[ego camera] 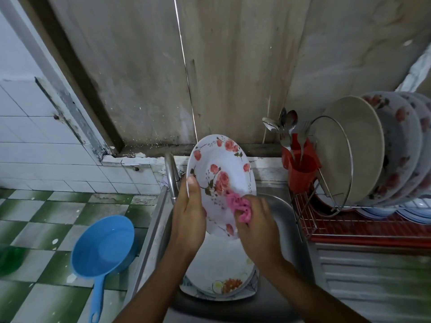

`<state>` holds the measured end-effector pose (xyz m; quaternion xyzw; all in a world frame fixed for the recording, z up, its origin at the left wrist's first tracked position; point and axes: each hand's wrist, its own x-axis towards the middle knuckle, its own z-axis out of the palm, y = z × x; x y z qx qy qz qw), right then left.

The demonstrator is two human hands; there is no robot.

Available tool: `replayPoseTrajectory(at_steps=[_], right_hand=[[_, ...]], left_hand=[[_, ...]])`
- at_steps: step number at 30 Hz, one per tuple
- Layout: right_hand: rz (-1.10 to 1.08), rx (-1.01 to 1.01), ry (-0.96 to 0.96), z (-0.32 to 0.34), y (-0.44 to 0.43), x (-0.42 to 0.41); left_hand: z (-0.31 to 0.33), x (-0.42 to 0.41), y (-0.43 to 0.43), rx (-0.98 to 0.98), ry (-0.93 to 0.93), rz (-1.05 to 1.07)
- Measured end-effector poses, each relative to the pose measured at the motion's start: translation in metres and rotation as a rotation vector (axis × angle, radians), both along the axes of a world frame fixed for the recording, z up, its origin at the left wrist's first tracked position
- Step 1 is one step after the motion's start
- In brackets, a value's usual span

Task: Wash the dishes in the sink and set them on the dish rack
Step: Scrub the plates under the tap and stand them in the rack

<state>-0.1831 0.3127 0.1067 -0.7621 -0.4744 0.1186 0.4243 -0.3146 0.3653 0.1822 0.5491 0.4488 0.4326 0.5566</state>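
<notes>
The rose plate [221, 173] looked glossy and smooth, the pink scrubber [240, 206] soft and nubbly. The sink [279, 206] and faucet [171, 173] were brushed metal, the dish rack [326, 206] chromed wire. The blue dipper [102, 245] was matt plastic.

The sink [278, 214] sits at lower centre of the frame, with the faucet [172, 178] at its upper-left edge. Inside it, toward the bottom of the frame, lie stacked plates [219, 269]. Above them a plate [221, 164] is held tilted: the left hand [189, 220] grips its left rim, and the right hand [258, 224] presses a scrubbing cloth [238, 206] on its lower right face. Right of the sink, the dish rack [310, 220] stands on the worktop [373, 276]. A cutlery holder [302, 171] with spoons [286, 123] hangs at its left end; racked plates [363, 145] stand on edge further right. At lower left, a water dipper [102, 245] lies on the floor [35, 229].
</notes>
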Motion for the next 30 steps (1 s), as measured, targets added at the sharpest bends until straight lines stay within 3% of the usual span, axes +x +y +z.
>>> replayPoseTrajectory(at_steps=[4,8,13,15,18,23,25,27,30], right_hand=[[-0.173,0.025,0.039,0.000,0.033,0.041],[-0.223,0.165,0.151,0.044,0.076,0.045],[0.210,0.391,0.303,0.073,0.069,-0.006],[0.264,0.375,0.280,0.069,0.070,-0.007],[0.155,0.357,0.333,0.076,0.073,-0.003],[0.440,0.190,0.447,0.063,0.032,-0.025],[0.439,0.064,0.253,0.040,0.015,-0.011],[0.303,-0.075,-0.011,0.021,0.009,0.008],[0.045,-0.053,-0.070,0.017,0.029,0.030]], left_hand=[[0.004,-0.003,-0.005,-0.034,0.065,-0.088],[0.005,0.001,-0.008,-0.031,0.150,-0.194],[0.013,0.002,-0.003,0.019,0.209,-0.227],[0.017,0.000,-0.001,0.027,0.227,-0.218],[0.018,0.003,-0.003,0.008,0.226,-0.251],[0.009,0.000,0.020,-0.108,0.062,-0.175],[0.008,-0.005,0.023,-0.135,0.007,-0.097],[0.006,-0.007,0.019,-0.114,0.044,-0.085],[0.005,-0.003,0.003,-0.099,0.096,-0.148]])
